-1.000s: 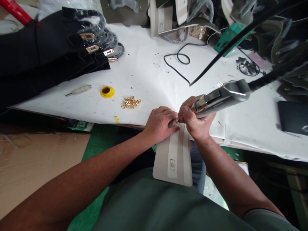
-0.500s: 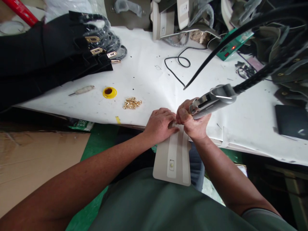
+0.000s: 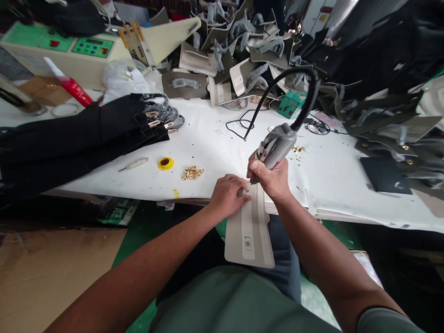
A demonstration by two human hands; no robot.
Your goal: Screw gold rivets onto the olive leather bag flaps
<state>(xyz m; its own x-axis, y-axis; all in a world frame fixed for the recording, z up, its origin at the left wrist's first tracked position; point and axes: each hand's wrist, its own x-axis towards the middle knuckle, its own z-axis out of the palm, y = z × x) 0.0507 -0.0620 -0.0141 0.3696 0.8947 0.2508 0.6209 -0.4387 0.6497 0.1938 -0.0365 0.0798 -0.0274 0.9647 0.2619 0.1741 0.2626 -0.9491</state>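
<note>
A beige panel (image 3: pixel 255 231) with a small rectangular cut-out hangs over the table's front edge, its upper end between my hands. My left hand (image 3: pixel 229 193) is closed on the panel's upper left side, thumb on top. My right hand (image 3: pixel 269 175) is wrapped round a grey power tool (image 3: pixel 280 142) with a thick black cable; its lower end is over the panel, and whether it touches is hidden. Left of my hands lie a pile of small gold hardware (image 3: pixel 192 173), a yellow ring-shaped roll (image 3: pixel 165 163) and a thin awl-like tool (image 3: pixel 134 163).
Black strap pieces with gold fittings (image 3: pixel 86 132) cover the table's left. Beige and grey panels (image 3: pixel 222 69) are heaped at the back, beside a green box (image 3: pixel 290 104). Small gold parts (image 3: pixel 298 149) and a black pad (image 3: pixel 385 175) lie right. The tool's cable arches over the table.
The view has tilted up, showing more of the table's back. My right hand and the tool have shifted slightly left, with the tool more upright. My left hand still grips the panel.
</note>
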